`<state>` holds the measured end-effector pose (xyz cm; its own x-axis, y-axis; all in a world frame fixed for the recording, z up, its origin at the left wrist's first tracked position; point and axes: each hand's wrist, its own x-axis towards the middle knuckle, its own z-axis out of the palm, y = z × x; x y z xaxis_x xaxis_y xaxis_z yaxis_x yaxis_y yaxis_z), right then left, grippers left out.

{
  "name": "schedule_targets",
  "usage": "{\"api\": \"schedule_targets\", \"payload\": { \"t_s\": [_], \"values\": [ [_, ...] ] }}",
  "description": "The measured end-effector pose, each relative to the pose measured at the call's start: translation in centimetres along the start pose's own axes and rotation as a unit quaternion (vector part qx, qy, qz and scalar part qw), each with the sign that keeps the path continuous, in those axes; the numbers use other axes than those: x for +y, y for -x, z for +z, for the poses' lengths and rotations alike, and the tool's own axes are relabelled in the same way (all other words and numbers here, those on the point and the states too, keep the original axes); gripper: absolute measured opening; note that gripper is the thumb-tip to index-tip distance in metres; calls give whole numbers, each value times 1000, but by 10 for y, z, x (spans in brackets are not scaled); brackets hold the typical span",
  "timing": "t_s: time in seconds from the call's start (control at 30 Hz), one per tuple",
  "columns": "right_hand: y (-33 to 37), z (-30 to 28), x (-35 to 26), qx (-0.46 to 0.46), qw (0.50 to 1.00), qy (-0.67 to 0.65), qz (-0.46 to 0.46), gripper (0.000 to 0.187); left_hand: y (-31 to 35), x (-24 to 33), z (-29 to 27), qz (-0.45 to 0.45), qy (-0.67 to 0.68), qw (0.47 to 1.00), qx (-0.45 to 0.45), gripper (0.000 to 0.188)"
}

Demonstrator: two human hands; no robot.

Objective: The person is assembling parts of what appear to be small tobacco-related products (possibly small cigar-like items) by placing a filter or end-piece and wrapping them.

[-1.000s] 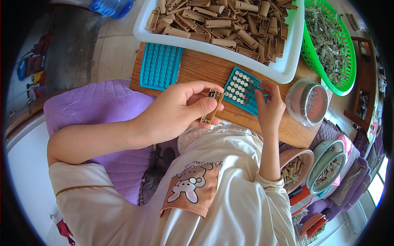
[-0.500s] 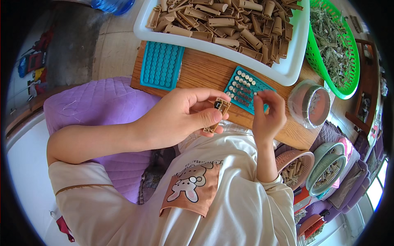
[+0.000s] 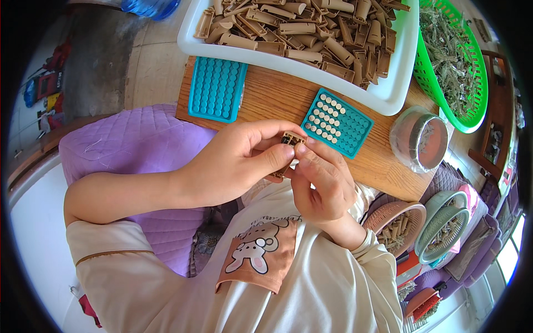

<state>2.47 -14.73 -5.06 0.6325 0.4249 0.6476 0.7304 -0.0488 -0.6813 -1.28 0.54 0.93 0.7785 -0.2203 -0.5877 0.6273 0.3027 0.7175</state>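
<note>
My left hand [image 3: 244, 152] grips a small brown plastic casing [image 3: 292, 139] with dark parts inside it, the thumb lying across its front. Against the casing's right end, my right hand [image 3: 326, 186] has its thumb and fingertips pinched together. Whatever those fingertips hold, if anything, is too small and covered to make out. Just beyond the right hand lies a teal tray [image 3: 355, 133] with rows of round hollows, part of them filled with small pale discs [image 3: 327, 116]. Both hands are above my lap at the table's near edge.
A white tub [image 3: 397, 100] of brown half-round plastic shells [image 3: 311, 41] stands on the wooden table [image 3: 266, 91]. Another teal tray [image 3: 218, 89] lies left. Rightward are a plastic-wrapped round container [image 3: 419, 139], a green basket [image 3: 466, 119] of wrapped pieces and several smaller baskets [image 3: 408, 208].
My right hand has come from over the disc tray, down and left, to the casing. The left hand stays nearly in place, with the casing slightly turned.
</note>
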Motion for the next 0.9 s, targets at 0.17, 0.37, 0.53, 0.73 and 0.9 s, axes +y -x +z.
{"api": "schedule_targets", "payload": {
  "t_s": [0.17,0.37,0.53,0.73,0.9],
  "values": [
    [24,-14,8,4,996,-11,89,28,-1,6,-1,-60,29,997,35,26],
    [47,-48,68,-83,935,199,280,23,1,9,0,-95,5,995,32,25],
    [53,-43,73,-134,920,267,252,20,0,7,0,-97,-2,995,21,25],
    [52,-39,76,-171,916,301,204,13,0,5,0,-93,7,996,7,25],
    [51,-38,76,-130,931,241,242,17,-1,4,0,-97,15,995,4,25]
  ]
}}
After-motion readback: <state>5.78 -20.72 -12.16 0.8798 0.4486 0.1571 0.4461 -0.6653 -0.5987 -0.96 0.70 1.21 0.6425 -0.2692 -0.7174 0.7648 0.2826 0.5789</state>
